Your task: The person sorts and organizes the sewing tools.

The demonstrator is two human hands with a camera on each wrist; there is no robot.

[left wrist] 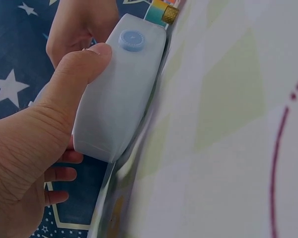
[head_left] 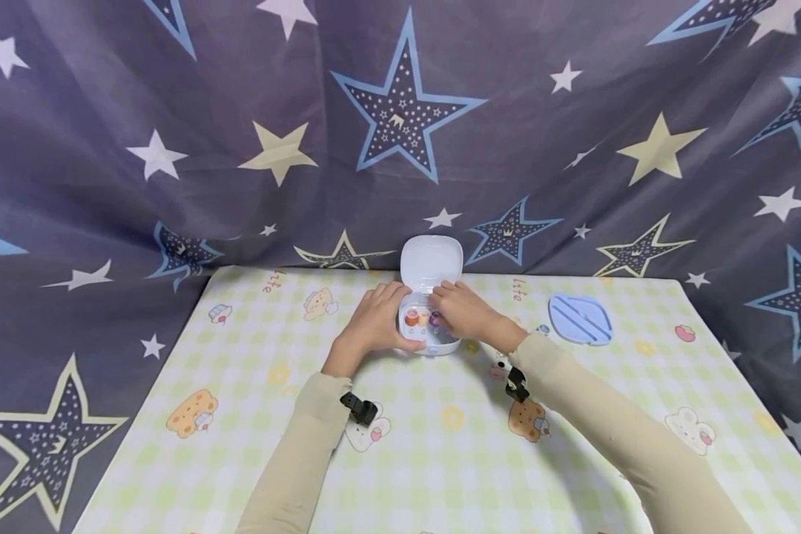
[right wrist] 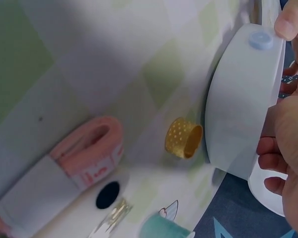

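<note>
A white sewing box (head_left: 443, 348) stands near the back of the table, its lid (head_left: 432, 259) raised. My left hand (head_left: 377, 319) grips its left side, the thumb lying along the front wall near a small blue button (left wrist: 132, 40). My right hand (head_left: 463, 308) reaches over the right rim, fingers bent down inside the box. Thread spools in red (head_left: 411, 317), yellow (head_left: 423, 318) and purple (head_left: 435, 320) line the inside, the purple one right at my right fingers. The walls and fingers hide that hand's fingertips; I cannot tell whether they pinch anything.
A light blue tray (head_left: 567, 330) with slots lies to the right. Beside the box are a gold thimble (right wrist: 184, 139), a pink tape measure (right wrist: 103, 167) in a white band, a dark oval piece (right wrist: 108, 195) and a teal spool (right wrist: 164, 228). A star-patterned curtain (head_left: 507, 89) hangs behind the table.
</note>
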